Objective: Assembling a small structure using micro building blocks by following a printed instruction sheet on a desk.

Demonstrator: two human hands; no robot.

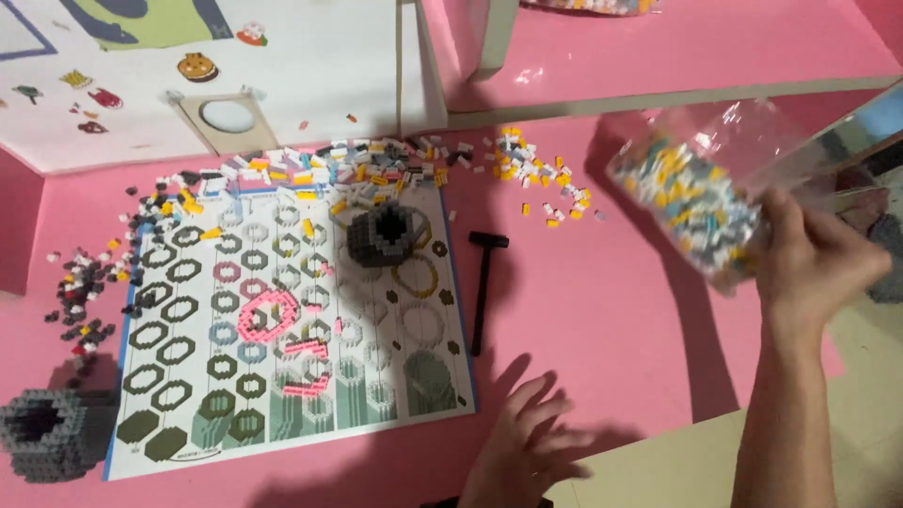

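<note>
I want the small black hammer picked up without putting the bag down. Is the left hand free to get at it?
Probably yes. The left hand is empty and lies flat on the pink table, just below the black hammer, with only bare table between them. The right hand holds the bag of bricks.

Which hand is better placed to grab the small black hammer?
Left. The left hand is free, open and low beside the black hammer; the right hand is raised, gripping the clear bag of bricks.
</note>
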